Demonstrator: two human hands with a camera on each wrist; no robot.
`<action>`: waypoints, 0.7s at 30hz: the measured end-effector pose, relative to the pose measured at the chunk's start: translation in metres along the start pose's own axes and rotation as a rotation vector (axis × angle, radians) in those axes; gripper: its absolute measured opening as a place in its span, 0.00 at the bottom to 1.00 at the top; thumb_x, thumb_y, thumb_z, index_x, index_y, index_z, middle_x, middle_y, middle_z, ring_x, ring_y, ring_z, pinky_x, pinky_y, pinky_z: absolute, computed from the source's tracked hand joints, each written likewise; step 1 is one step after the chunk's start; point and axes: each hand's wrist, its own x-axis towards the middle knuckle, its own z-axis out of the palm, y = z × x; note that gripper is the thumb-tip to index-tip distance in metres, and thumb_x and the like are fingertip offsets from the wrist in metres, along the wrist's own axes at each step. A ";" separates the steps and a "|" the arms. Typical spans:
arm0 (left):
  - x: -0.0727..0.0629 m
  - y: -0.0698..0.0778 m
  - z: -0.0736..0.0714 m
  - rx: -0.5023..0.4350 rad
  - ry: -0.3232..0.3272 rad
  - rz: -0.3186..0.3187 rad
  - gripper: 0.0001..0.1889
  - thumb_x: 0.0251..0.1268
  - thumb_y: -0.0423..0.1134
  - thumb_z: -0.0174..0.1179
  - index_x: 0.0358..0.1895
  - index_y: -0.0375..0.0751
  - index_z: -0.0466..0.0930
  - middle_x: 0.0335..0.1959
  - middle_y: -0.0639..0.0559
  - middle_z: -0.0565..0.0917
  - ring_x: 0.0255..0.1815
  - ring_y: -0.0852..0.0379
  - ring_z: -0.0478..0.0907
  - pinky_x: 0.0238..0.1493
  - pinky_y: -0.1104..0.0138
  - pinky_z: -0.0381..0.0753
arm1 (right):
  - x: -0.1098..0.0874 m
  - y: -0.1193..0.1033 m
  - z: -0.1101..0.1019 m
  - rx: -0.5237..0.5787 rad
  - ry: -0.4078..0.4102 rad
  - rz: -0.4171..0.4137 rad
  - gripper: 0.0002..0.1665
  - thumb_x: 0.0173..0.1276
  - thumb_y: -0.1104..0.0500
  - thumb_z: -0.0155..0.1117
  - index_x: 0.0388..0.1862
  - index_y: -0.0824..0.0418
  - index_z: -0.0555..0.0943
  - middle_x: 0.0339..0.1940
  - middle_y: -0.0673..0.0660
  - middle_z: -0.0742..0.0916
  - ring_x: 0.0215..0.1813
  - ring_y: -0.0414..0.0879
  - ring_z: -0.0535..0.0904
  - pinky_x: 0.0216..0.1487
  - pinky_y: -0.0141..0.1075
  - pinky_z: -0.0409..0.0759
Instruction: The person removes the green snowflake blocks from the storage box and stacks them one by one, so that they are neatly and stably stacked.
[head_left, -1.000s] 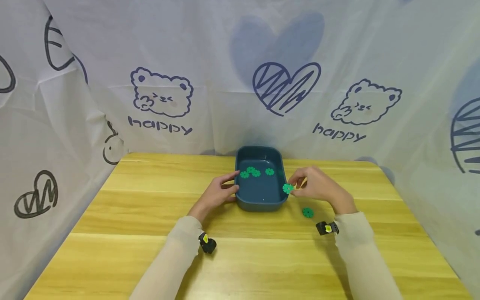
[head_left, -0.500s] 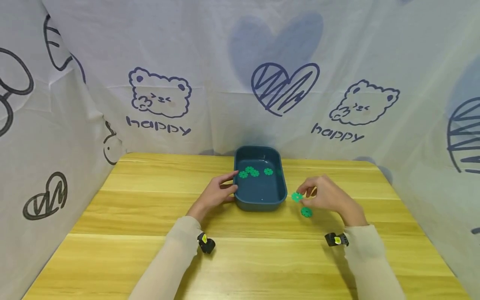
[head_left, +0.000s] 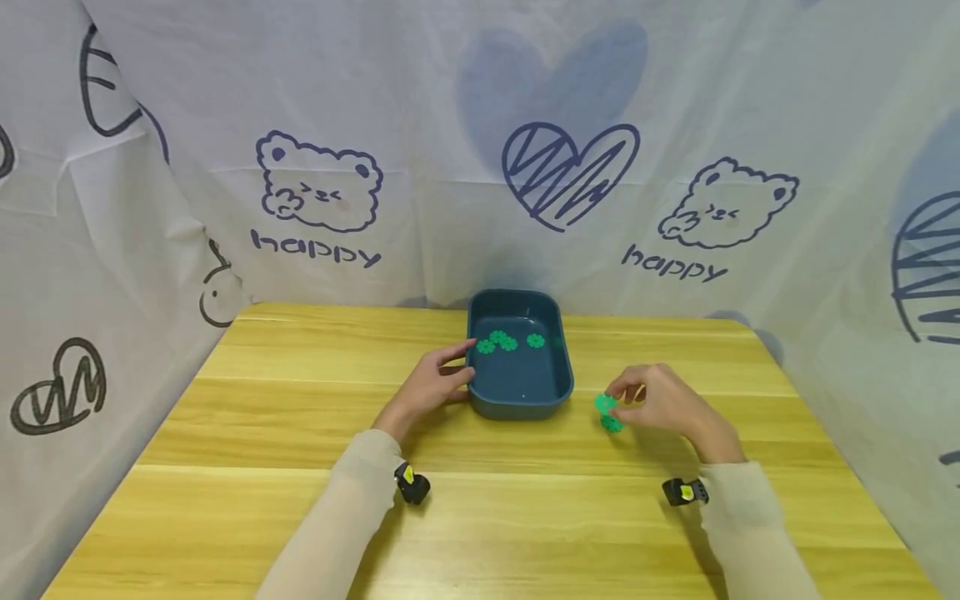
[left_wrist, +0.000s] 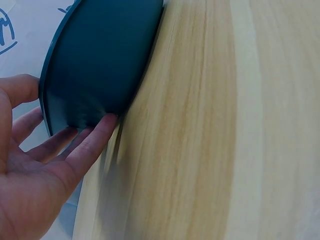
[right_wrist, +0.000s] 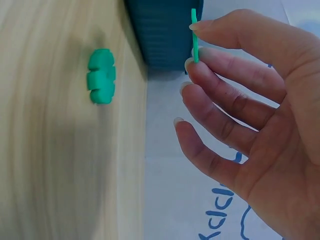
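Observation:
My right hand point(head_left: 667, 404) pinches a green flower-shaped plastic disc point(head_left: 604, 403) between thumb and fingertips. In the right wrist view this disc point(right_wrist: 195, 37) is seen edge-on, raised off the table. Another green notched disc point(head_left: 612, 424) lies on the table just below it, partly overlapped in the head view. On the left, my left hand point(head_left: 431, 383) touches the side of a dark blue rectangular bin point(head_left: 521, 411). The left wrist view has its thumb at the rim and its fingers point(left_wrist: 92, 145) extended against the outer wall. Several green discs point(head_left: 498, 337) lie inside the bin.
The wood-grain table point(head_left: 480, 517) reaches back to a white cloth point(head_left: 450, 167) printed with hearts and bear faces. The bin stands near the table's back edge, close to the cloth. Each wrist carries a small black camera point(head_left: 412, 484).
My right hand has moved from the bin's right rim rightward and nearer me, the disc still pinched, to above the disc on the table. My left hand stays at the bin.

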 end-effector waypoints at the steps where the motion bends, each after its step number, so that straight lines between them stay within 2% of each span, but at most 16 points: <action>1: 0.000 0.000 0.000 0.000 -0.002 0.002 0.30 0.78 0.32 0.55 0.80 0.44 0.62 0.81 0.37 0.62 0.75 0.34 0.71 0.61 0.48 0.85 | -0.001 0.001 0.001 -0.004 -0.001 0.001 0.09 0.61 0.58 0.77 0.40 0.57 0.90 0.38 0.51 0.91 0.38 0.43 0.82 0.42 0.38 0.87; 7: -0.001 -0.002 -0.001 0.007 -0.008 0.006 0.31 0.78 0.32 0.55 0.81 0.43 0.61 0.81 0.36 0.62 0.75 0.33 0.71 0.60 0.49 0.86 | -0.003 0.006 0.006 -0.001 -0.002 0.014 0.09 0.59 0.60 0.77 0.40 0.58 0.90 0.38 0.51 0.91 0.38 0.43 0.82 0.42 0.40 0.87; 16: -0.001 -0.003 -0.001 0.003 -0.005 0.000 0.30 0.78 0.33 0.55 0.80 0.45 0.62 0.82 0.38 0.61 0.76 0.34 0.70 0.61 0.49 0.85 | -0.004 0.018 0.012 0.015 -0.008 0.009 0.09 0.58 0.61 0.79 0.38 0.59 0.90 0.35 0.52 0.91 0.35 0.42 0.82 0.38 0.34 0.84; 21: -0.001 -0.001 0.000 -0.001 -0.007 0.000 0.30 0.78 0.32 0.55 0.80 0.46 0.63 0.81 0.37 0.62 0.76 0.34 0.70 0.61 0.48 0.85 | -0.005 0.024 0.014 0.030 -0.028 0.049 0.09 0.57 0.61 0.79 0.38 0.60 0.90 0.35 0.52 0.91 0.36 0.41 0.81 0.38 0.31 0.83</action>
